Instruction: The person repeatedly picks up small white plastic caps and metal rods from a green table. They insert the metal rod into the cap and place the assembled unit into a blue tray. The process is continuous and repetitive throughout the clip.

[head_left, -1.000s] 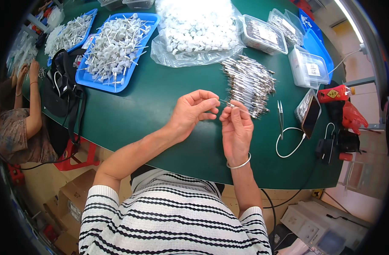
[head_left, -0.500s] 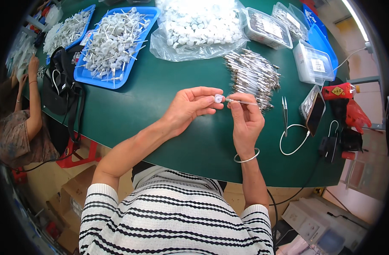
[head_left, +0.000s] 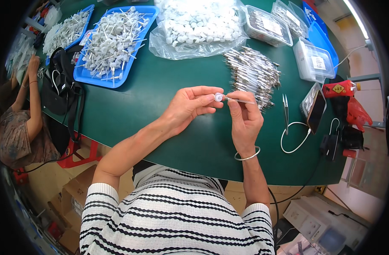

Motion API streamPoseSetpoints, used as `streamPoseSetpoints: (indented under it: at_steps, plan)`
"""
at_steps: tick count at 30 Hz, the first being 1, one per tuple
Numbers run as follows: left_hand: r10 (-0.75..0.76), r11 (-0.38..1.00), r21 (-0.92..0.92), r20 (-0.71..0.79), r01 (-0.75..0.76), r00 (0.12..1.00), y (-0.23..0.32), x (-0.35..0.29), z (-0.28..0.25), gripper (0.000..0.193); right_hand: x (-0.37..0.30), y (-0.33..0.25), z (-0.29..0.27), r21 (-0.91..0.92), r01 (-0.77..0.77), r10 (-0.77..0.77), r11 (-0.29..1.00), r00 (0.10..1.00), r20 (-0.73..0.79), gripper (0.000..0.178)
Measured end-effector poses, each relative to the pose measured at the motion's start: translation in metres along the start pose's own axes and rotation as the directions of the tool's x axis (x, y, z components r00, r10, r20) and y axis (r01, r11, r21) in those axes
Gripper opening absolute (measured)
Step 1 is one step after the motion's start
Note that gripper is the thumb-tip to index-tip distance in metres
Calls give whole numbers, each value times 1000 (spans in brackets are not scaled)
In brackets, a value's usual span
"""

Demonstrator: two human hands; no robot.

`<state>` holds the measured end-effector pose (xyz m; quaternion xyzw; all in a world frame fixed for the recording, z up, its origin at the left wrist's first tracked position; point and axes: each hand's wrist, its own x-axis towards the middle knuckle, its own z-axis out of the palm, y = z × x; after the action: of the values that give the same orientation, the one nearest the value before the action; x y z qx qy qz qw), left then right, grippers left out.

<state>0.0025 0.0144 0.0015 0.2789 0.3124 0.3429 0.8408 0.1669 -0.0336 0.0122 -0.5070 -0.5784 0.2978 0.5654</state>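
Green bench [head_left: 203, 148]; left hand [head_left: 187, 105] pinches white cap [head_left: 218, 97], right hand [head_left: 247, 121] pinches thin rod [head_left: 242, 100], rod pile [head_left: 253, 76] just beyond it.

Head view: wide fisheye, left one of side-by-side pair worn on person's head. Looked steeply down and forward from above striped top [head_left: 173, 216], which showed at lower edge; picture upright, unmirrored. Left hand [head_left: 184, 107] and right hand [head_left: 246, 121] sat near center, fairly close to lens. Green table [head_left: 181, 146] spread beneath, near edge bowed. Plastic bag [head_left: 171, 50] at top lay farther off. Field reached wide: co-worker [head_left: 22, 131] at left rim, tube light [head_left: 357, 19] upper right. Corners fell dark.
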Motion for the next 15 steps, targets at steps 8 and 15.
streamPoseSetpoints:
  at_steps: [8, 15]
  plan:
    - [-27, 1000, -16, -6, 27, 1000, -1, 0, 0, 28, 0, -3, -1, -58, 19, -18, 998, 1000, 16, 8]
    - [-43, 999, -27, -1, 43, 999, -1, 0, -1, 30, 1, -3, -2, -97, 47, -45, 994, 999, 24, 7]
